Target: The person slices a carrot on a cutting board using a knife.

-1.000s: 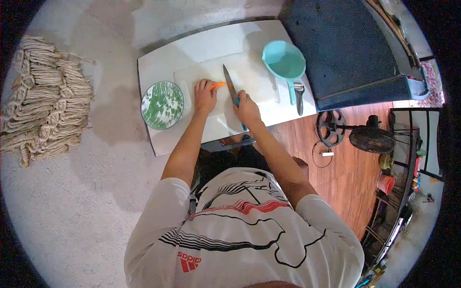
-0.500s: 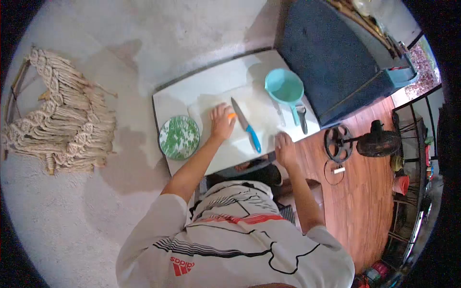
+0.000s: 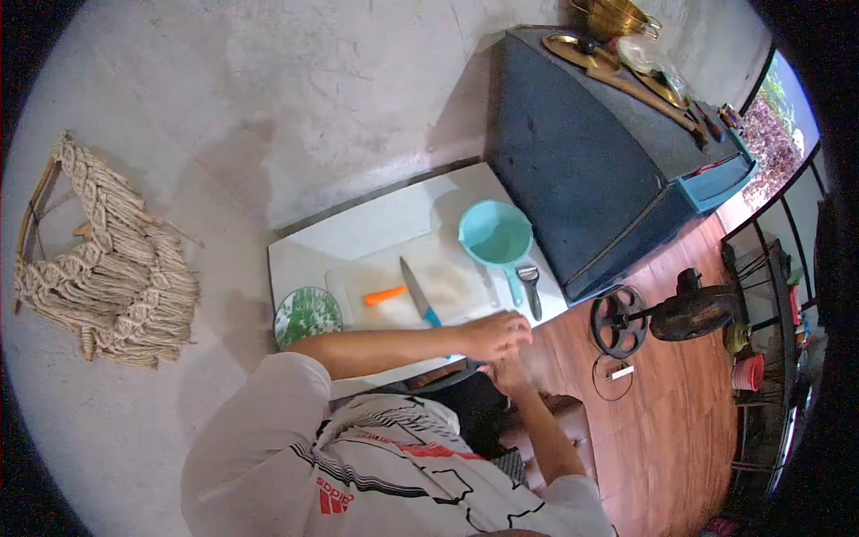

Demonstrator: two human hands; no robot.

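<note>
While hands (image 3: 497, 336) (image 3: 512, 376) hover together, a carrot (image 3: 385, 296) (tapered) lies beside a knife (image 3: 418, 292).

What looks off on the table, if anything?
Nothing looks spilled or damaged. One mild oddity: the knife lies unheld beside the carrot, and the left forearm crosses in front of its handle.

Indoor light moderate and diffuse; brightest patch is the opening (image 3: 775, 143) at upper right, pale with little detail, whereas the shelving (image 3: 771, 394) near the right edge falls off to dark. Soft-edged shadows lie on the grey wall (image 3: 358, 98), beside the knotted hanging (image 3: 125, 268) and left of the blue cabinet (image 3: 573, 161). Fisheye distortion: bowed lines, black speckled corners; left hand (image 3: 495, 336) and right hand (image 3: 512, 374) slightly soft.
</note>
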